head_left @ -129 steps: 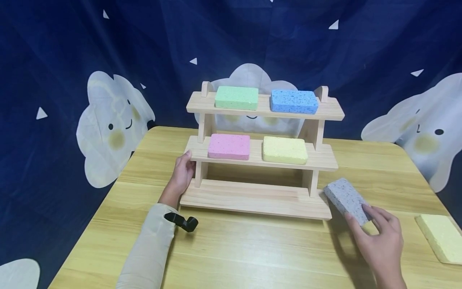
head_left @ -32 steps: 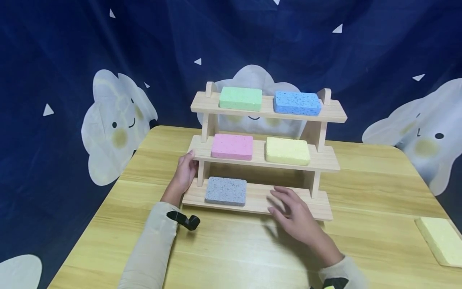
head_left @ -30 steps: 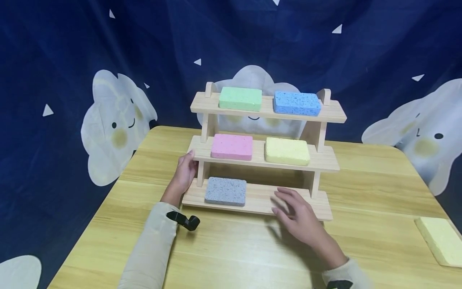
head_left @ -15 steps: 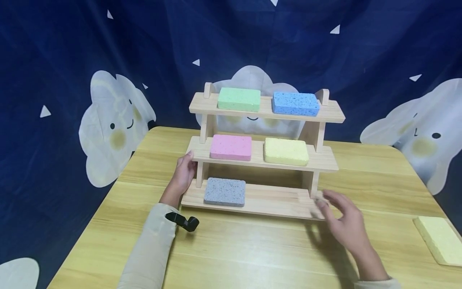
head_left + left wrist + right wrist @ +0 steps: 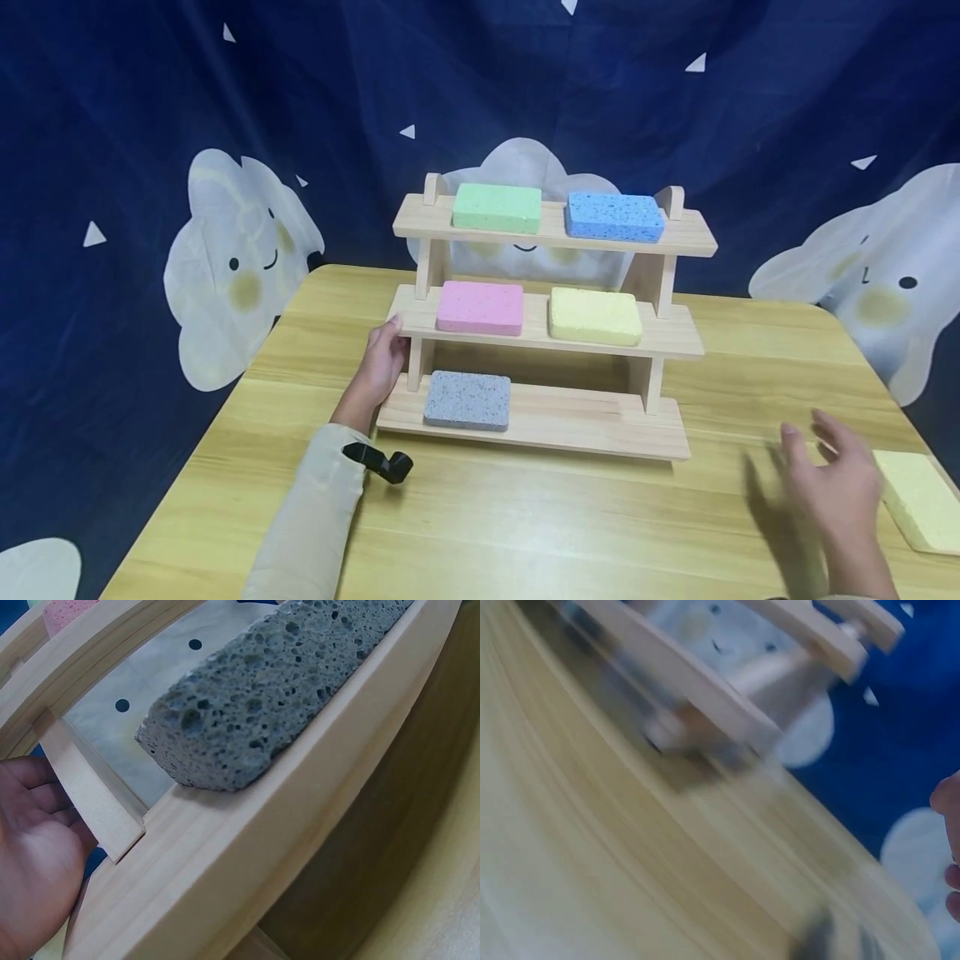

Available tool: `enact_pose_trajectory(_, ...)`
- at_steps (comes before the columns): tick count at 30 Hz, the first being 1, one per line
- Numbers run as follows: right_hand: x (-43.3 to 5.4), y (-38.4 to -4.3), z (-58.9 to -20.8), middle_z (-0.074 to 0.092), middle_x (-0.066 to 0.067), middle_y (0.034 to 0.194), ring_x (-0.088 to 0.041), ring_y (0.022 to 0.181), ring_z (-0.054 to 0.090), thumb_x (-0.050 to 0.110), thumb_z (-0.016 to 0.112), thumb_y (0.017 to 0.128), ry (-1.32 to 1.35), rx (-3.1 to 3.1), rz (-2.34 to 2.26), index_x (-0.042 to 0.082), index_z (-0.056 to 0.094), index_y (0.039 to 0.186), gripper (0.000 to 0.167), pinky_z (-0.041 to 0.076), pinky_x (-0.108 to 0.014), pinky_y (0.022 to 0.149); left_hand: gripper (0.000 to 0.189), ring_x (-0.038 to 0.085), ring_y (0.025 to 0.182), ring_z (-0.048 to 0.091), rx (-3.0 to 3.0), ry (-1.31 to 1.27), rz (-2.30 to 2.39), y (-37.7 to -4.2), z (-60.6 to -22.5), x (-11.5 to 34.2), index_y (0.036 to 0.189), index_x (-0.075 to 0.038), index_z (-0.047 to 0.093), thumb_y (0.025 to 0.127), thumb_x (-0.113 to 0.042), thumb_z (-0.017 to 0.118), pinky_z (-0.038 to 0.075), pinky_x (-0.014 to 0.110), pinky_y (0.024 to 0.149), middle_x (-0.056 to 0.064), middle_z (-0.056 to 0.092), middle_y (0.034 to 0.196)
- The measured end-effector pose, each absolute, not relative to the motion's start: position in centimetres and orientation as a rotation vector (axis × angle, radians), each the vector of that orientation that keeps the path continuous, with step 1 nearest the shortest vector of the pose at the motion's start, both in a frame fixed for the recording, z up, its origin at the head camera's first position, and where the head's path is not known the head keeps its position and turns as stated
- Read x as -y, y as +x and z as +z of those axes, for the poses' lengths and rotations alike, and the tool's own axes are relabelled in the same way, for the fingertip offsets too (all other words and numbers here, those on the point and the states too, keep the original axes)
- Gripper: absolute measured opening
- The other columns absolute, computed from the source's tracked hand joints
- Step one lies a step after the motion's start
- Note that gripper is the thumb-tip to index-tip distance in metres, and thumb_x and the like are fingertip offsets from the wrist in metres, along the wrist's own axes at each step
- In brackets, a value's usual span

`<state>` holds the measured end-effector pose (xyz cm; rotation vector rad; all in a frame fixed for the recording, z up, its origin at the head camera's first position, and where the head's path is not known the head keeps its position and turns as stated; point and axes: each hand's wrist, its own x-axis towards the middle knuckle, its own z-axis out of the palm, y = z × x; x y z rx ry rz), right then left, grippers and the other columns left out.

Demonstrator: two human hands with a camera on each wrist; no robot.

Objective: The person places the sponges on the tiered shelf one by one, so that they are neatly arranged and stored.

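A three-tier wooden display shelf (image 5: 600,425) stands mid-table. My left hand (image 5: 380,362) holds its left end at the middle tier, thumb on top of the board. In the left wrist view that palm (image 5: 37,855) lies beside the shelf's upright. On the bottom tier, toward the left, lies a grey speckled sponge (image 5: 467,402). The middle tier bears a pink sponge (image 5: 480,308) and a yellow sponge (image 5: 595,317). My right hand (image 5: 836,479) is over the table at the right, fingers parted and holding nothing, close to another yellow sponge (image 5: 922,504).
On the top tier sit a green sponge (image 5: 497,208) and a blue sponge (image 5: 614,217). The shelf stands on a wood-grain table (image 5: 525,533) with rounded far corners. Behind it hangs a dark blue curtain (image 5: 360,100) with white cloud figures.
The grey sponge went from my right hand onto the bottom tier. My right hand then let go and moved right toward the loose yellow sponge. My left hand stayed on the shelf.
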<state>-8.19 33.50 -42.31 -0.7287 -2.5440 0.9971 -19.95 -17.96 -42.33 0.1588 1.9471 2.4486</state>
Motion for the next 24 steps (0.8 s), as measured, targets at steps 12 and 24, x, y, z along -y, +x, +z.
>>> enact_pose_trajectory(12, -40.8, -6.5, -43.3, 0.022, -0.024, 0.15, -0.036, 0.138, 0.023, 0.033, 0.047, 0.09, -1.151, 2.383, 1.026, 0.007, 0.021, 0.149, 0.07, 0.019, -0.042, 0.114, 0.055, 0.031, 0.135, 0.028, -1.967, 0.177, 2.439, -19.9, -42.4, 17.8, 0.14, 0.014, 0.028, 0.1, -0.024, 0.024, 0.016, 0.04, 0.116, 0.027, 0.031, 0.141)
enact_pose_trajectory(24, -43.0, -4.7, -45.3, 0.017, -0.029, 0.15, -0.043, 0.137, 0.02, 0.034, 0.045, 0.091, -1.314, 2.398, 1.004, 0.002, 0.012, 0.149, 0.075, 0.017, -0.046, 0.114, 0.054, 0.033, 0.135, 0.028, -1.956, 0.148, 2.449, -19.6, -42.4, 17.8, 0.139, 0.015, 0.029, 0.1, -0.022, 0.024, 0.018, 0.04, 0.115, 0.028, 0.032, 0.141)
